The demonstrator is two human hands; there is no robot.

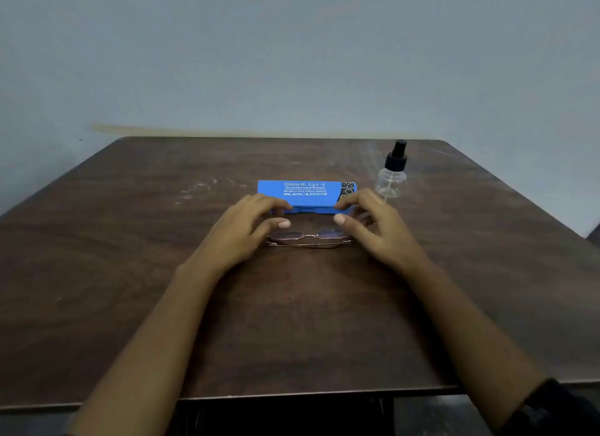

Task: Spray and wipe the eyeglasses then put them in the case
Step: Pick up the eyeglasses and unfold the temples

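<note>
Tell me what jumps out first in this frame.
A bright blue case lies shut at the middle of the brown table, with the left hand and right hand resting fingertips on its near edge. Folded eyeglasses lie just in front of it, between the hands. A clear spray bottle stands upright to the case's right.

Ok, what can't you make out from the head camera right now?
Head view:
- blue case front corners: behind both hands' fingers; grip or mere touch unclear.
- eyeglasses ends: under left hand and right hand.
- spray bottle liquid level: clear plastic, too small.
- Case print: blurred.
</note>
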